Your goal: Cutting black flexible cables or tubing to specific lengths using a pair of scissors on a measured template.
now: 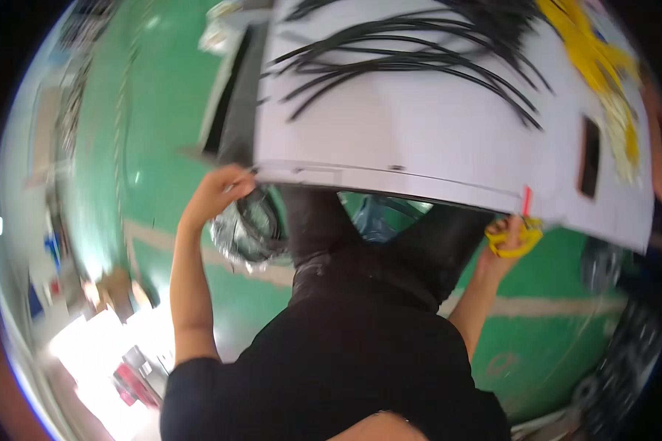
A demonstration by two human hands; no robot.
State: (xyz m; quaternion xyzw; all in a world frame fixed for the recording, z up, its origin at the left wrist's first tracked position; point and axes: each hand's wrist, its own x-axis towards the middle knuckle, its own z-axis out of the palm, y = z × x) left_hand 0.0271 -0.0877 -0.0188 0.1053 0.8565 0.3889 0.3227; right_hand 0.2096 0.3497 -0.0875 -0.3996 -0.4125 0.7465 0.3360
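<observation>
My right hand (504, 234) is closed around the yellow handles of a pair of scissors (528, 242) at the front edge of the white table (331, 143). A short red strip (527, 200) shows on the tabletop beside it. At the table's front left corner, the fingers of my left hand (226, 189) are pinched together. A small dark tip shows at those fingers, but what they hold is too blurred to make out. Thin dark lines run along the table's front edge between both hands. Farther back, several black cables (412, 62) lie in a loose bundle.
Yellow cables (592, 55) with pale ends lie along the table's right side, near a dark phone-shaped object (590, 158). A clear plastic bag (246, 239) with black coils sits on the green floor (235, 294). Cardboard (114, 290) is at the left.
</observation>
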